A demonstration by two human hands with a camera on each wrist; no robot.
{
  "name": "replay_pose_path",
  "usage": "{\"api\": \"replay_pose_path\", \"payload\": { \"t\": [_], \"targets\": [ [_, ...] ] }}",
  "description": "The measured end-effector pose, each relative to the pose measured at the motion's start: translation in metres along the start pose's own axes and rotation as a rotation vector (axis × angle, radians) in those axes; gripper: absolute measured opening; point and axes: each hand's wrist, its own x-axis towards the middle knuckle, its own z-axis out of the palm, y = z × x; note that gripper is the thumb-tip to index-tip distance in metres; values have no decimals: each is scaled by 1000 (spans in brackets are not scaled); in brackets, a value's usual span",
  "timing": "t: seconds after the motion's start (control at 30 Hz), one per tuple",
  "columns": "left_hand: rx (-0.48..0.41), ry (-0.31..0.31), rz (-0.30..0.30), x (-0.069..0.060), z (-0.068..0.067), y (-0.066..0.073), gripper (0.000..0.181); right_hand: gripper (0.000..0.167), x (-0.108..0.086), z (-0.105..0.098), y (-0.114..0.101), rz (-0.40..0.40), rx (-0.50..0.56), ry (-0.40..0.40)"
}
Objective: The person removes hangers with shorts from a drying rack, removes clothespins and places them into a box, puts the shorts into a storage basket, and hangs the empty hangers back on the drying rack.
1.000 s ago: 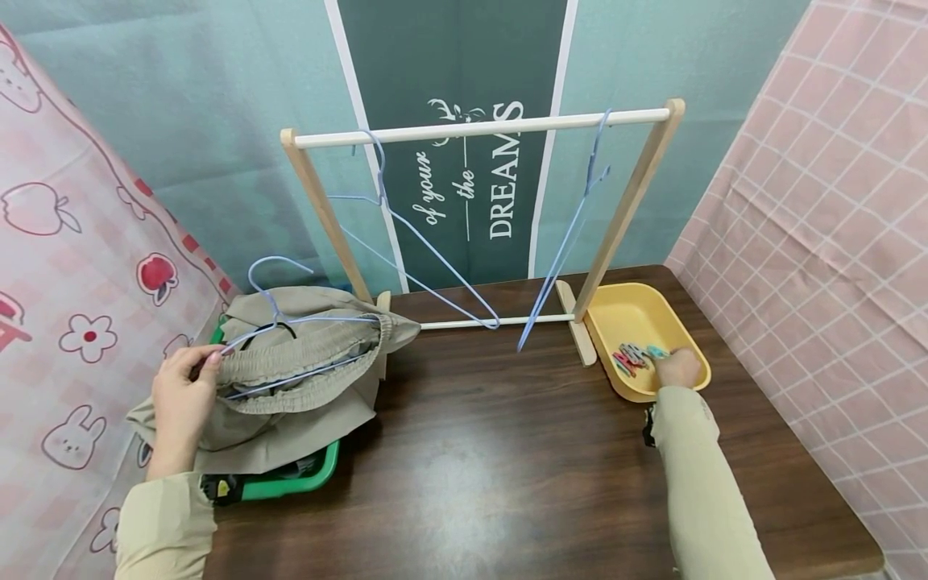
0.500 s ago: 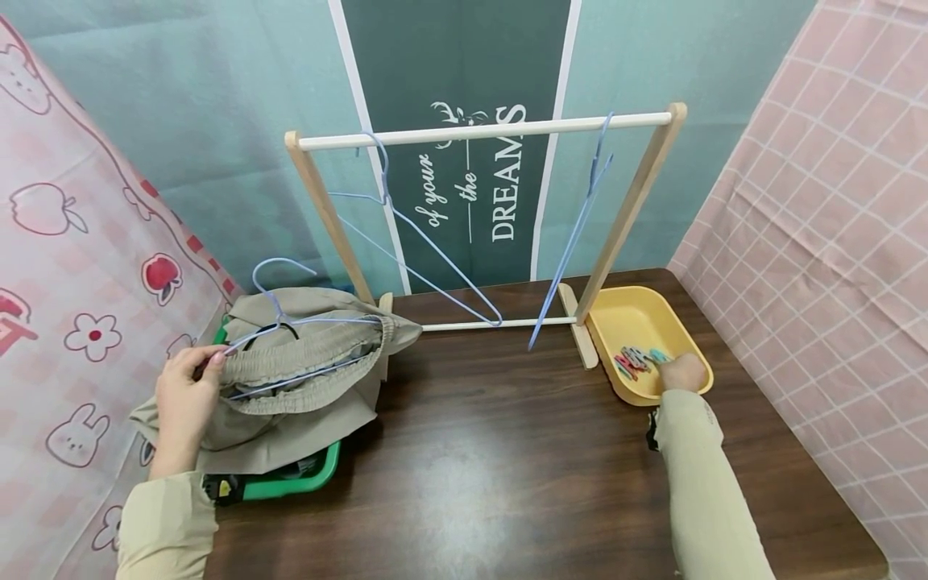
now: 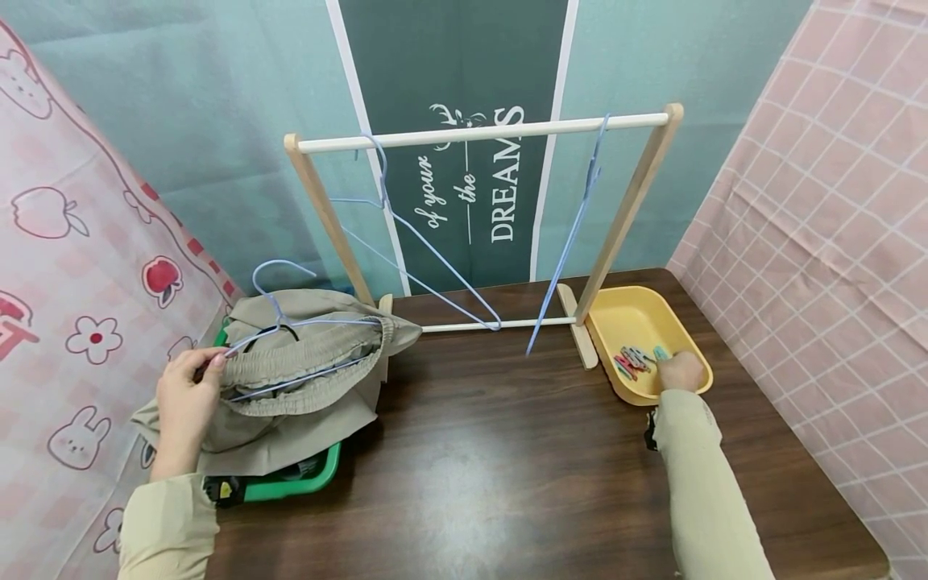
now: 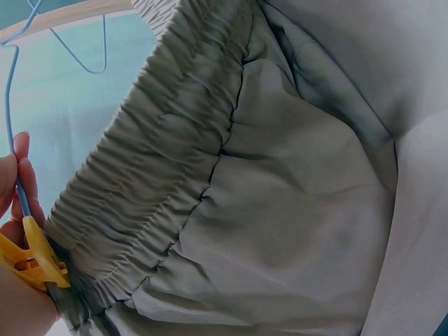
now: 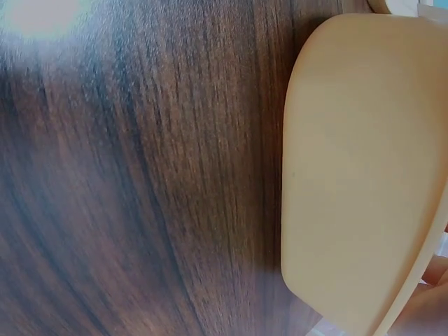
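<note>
My left hand [image 3: 187,395] pinches one arm of a blue wire hanger [image 3: 275,310]. Grey-beige trousers [image 3: 312,435] with an elastic waistband hang over it, the hanger's lower bar showing inside the waist opening. In the left wrist view, a yellow clothespin [image 4: 43,259] sits at the corner of the waistband, beside my fingers [image 4: 26,175]. My right hand [image 3: 680,372] is down inside a yellow basin [image 3: 623,310], by several coloured clothespins [image 3: 632,359]. A teal clothespin [image 3: 660,353] lies close to its fingertips. Those fingertips are hidden, so any grip there cannot be seen.
A clothes rack [image 3: 478,133] with a white rail and wooden legs stands at the back of the brown table [image 3: 464,467]. Two blue hangers [image 3: 428,242] hang from it. Under the trousers is a green basket [image 3: 293,483]. Printed curtains enclose the sides.
The teal clothespin has turned slightly by my right fingertips, and that hand has barely shifted. The right hanging hanger sways a little. My left hand keeps its hold on the hanger.
</note>
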Motion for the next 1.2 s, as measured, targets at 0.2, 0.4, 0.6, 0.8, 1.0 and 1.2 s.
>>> {"api": "replay_pose_path", "payload": {
  "t": [0.2, 0.4, 0.6, 0.8, 1.0, 1.2],
  "targets": [
    [-3, 0, 5, -1, -1, 1, 15, 45, 4, 5, -9, 58, 76, -9],
    [0, -9, -12, -1, -1, 0, 15, 41, 3, 15, -23, -116, 243, 94],
    [-2, -9, -26, -1, -1, 0, 16, 37, 0, 29, -42, -253, 318, 94],
    [-6, -17, -33, -1, -2, 1, 16, 35, -6, 44, -69, -381, 314, 12],
    [-26, -14, -26, -2, -2, 0, 15, 31, -21, 64, -97, -534, 325, -43],
    [-12, -16, -22, -1, -2, 1, 16, 28, -45, 88, -128, -660, 291, -147]
  ]
}}
